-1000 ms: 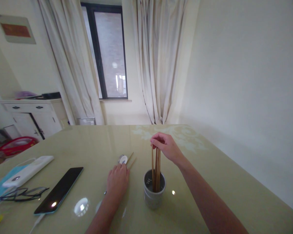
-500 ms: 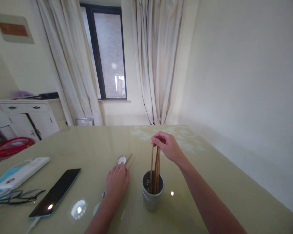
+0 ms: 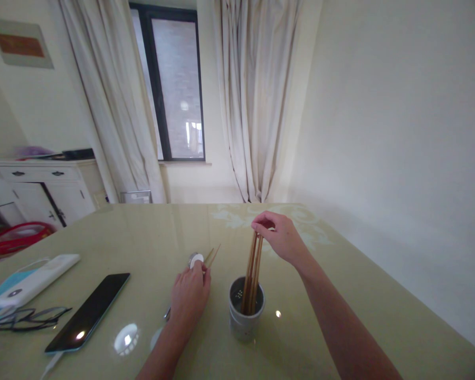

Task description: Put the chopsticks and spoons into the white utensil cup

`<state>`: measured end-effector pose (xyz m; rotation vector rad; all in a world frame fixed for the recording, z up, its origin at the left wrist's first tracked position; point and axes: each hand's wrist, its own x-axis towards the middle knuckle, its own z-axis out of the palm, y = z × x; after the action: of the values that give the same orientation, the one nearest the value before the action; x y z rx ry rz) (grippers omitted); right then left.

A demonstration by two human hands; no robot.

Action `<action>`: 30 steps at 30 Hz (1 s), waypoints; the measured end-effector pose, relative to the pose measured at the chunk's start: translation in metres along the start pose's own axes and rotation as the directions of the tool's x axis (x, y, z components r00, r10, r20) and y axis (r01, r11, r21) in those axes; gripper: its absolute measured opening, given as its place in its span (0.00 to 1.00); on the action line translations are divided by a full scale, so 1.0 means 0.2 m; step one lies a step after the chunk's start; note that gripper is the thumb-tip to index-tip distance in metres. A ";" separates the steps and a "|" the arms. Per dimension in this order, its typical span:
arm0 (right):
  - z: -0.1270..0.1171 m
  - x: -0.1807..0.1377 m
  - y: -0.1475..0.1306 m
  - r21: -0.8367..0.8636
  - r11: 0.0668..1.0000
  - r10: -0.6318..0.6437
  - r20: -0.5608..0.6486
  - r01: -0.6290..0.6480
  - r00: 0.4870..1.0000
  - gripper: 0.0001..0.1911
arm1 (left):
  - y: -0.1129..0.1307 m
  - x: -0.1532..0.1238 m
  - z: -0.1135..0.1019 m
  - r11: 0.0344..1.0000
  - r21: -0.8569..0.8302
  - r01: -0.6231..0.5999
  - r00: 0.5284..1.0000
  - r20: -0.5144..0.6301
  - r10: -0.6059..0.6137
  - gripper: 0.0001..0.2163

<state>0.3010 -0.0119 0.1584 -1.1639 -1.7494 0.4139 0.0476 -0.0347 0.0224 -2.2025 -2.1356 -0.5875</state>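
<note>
The right hand [image 3: 279,237], its grip closed, pinches the tops of the chopsticks [image 3: 254,264] leaning in the gray cup [image 3: 243,327]. They look light, stiff and smooth; bunching them near the top should hold best. The left hand [image 3: 190,293] covers utensils [image 3: 197,258] on the table [image 3: 162,232], its grip unclear.

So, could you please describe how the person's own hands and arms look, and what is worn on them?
The left hand and right hand are bare: no gloves, and no ring is visible, though part of each hand is hidden. The left forearm and right forearm are uncovered as far as they show, with no sleeve, watch or bracelet.
</note>
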 end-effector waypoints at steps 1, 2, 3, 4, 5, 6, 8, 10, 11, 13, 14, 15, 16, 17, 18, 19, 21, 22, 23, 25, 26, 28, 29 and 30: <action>0.00 0.00 0.00 0.001 1.000 -0.004 0.001 0.004 1.000 0.05 | 0.00 0.00 0.00 1.000 -0.031 -0.003 1.000 -0.009 0.003 0.09; 0.00 0.00 0.01 0.003 1.000 -0.008 0.002 0.008 1.000 0.05 | 0.00 0.01 0.01 0.997 -0.071 -0.009 1.000 -0.022 0.007 0.08; 0.01 0.00 0.01 0.004 1.000 -0.010 0.004 0.010 1.000 0.05 | -0.01 0.01 0.01 0.993 -0.120 -0.018 0.999 -0.041 0.013 0.08; 0.01 0.01 0.02 0.005 1.000 -0.008 0.008 0.007 1.000 0.06 | -0.01 0.01 0.02 0.983 -0.178 -0.031 0.998 -0.065 0.020 0.07; 0.01 0.01 0.02 0.005 1.000 -0.003 0.014 0.003 1.000 0.05 | -0.01 0.01 0.02 0.969 -0.241 -0.049 0.995 -0.092 0.027 0.07; 0.01 0.01 0.03 0.006 1.000 0.002 0.021 -0.002 1.000 0.05 | 0.00 0.01 0.02 0.950 -0.305 -0.068 0.992 -0.123 0.032 0.08; 0.02 0.01 0.03 0.009 1.000 0.011 0.022 -0.011 1.000 0.05 | 0.00 0.01 0.02 0.898 -0.428 -0.100 0.982 -0.186 0.021 0.10; 0.01 0.00 0.01 0.015 1.000 0.009 -0.016 -0.009 1.000 0.06 | 0.02 -0.01 0.00 0.832 -0.539 -0.128 0.965 -0.262 -0.021 0.13; 0.01 0.00 -0.02 0.016 1.000 -0.009 -0.047 0.010 0.999 0.06 | 0.03 -0.02 -0.01 0.798 -0.583 -0.154 0.949 -0.312 -0.045 0.14; 0.00 -0.03 -0.09 0.008 0.995 -0.098 -0.082 0.099 0.992 0.07 | 0.05 -0.05 -0.03 0.732 -0.631 -0.255 0.899 -0.434 -0.061 0.13; 0.00 -0.04 -0.13 0.001 0.985 -0.172 -0.058 0.173 0.983 0.07 | 0.07 -0.07 -0.04 0.702 -0.633 -0.328 0.866 -0.498 -0.044 0.11; -0.01 -0.06 -0.18 0.007 0.970 -0.245 0.001 0.245 0.970 0.07 | 0.09 -0.09 -0.04 0.669 -0.623 -0.405 0.832 -0.555 -0.013 0.09; -0.01 -0.08 -0.22 0.032 0.955 -0.298 0.079 0.296 0.951 0.07 | 0.10 -0.11 -0.05 0.633 -0.610 -0.476 0.801 -0.598 0.027 0.08; -0.01 -0.10 -0.27 0.065 0.945 -0.327 0.145 0.321 0.934 0.07 | 0.12 -0.13 -0.05 0.597 -0.596 -0.537 0.774 -0.630 0.068 0.08; 0.00 -0.12 -0.30 0.097 0.940 -0.341 0.191 0.328 0.921 0.06 | 0.13 -0.14 -0.05 0.564 -0.584 -0.584 0.751 -0.651 0.104 0.09; 0.01 -0.14 -0.33 0.129 0.938 -0.344 0.215 0.323 0.914 0.06 | 0.15 -0.15 -0.06 0.540 -0.572 -0.617 0.734 -0.666 0.132 0.12; 0.02 -0.16 -0.35 0.184 0.942 -0.318 0.217 0.282 0.923 0.08 | 0.16 -0.17 -0.06 0.532 -0.546 -0.647 0.712 -0.683 0.165 0.15; 0.02 -0.16 -0.35 0.219 0.943 -0.294 0.191 0.252 0.936 0.10 | 0.16 -0.16 -0.07 0.542 -0.532 -0.650 0.707 -0.685 0.176 0.15; 0.01 -0.16 -0.33 0.261 0.940 -0.264 0.147 0.220 0.953 0.12 | 0.16 -0.16 -0.07 0.556 -0.524 -0.646 0.711 -0.679 0.186 0.14; -0.03 -0.13 -0.30 0.349 0.922 -0.184 0.014 0.168 0.983 0.15 | 0.13 -0.13 -0.08 0.605 -0.534 -0.591 0.757 -0.626 0.187 0.12; -0.06 -0.12 -0.28 0.385 0.910 -0.138 -0.062 0.152 0.988 0.17 | 0.11 -0.11 -0.08 0.647 -0.540 -0.539 0.794 -0.582 0.175 0.11; -0.14 -0.09 -0.24 0.399 0.910 -0.050 -0.163 0.112 0.985 0.19 | 0.07 -0.06 -0.08 0.775 -0.497 -0.391 0.872 -0.468 0.140 0.12; -0.18 -0.08 -0.23 0.396 0.915 -0.012 -0.176 0.082 0.984 0.20 | 0.04 -0.03 -0.08 0.848 -0.430 -0.310 0.908 -0.398 0.131 0.13; -0.22 -0.07 -0.22 0.394 0.918 0.017 -0.168 0.051 0.986 0.21 | 0.02 -0.01 -0.07 0.913 -0.332 -0.235 0.938 -0.322 0.124 0.13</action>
<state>0.3162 -0.0545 0.2017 -0.8628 -1.4419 0.6107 0.0474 -0.0407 0.0356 -2.2630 -1.7600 -1.3009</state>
